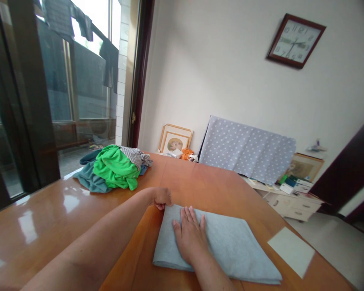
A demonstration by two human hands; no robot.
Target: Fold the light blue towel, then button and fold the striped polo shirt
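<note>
A folded light blue cloth [227,242] lay flat on the shiny brown wooden table [200,178], low in the frame and a little right of the middle. The person's right hand [191,238] was on top of it, on the left part of the cloth. Its fingers were spread out and pointed up the frame, and they were not gripping anything. The left hand [162,198] was at the far left corner of the cloth, just below the middle of the frame. Its fingers were curled in, but I could not tell if they were pinching the corner or only touching it. Left of the middle, near the table's edge, I saw a messy heap. A bright green cloth [117,167] sat on top of a blue-green cloth [92,178], and a striped cloth [132,155] lay at its upper right. A pale square sheet [293,250] lay on the table at the lower right, near the folded cloth but not touching it. Past the table, a gray cover with white dots [248,147] hung down right of the middle. A framed picture [175,141] leaned on the wall to its left, and white drawers [293,206] stood below to its right. A square clock [296,41] hung at the upper right. Dark clothes [109,60] hung at the upper left, beyond the doorway.
</note>
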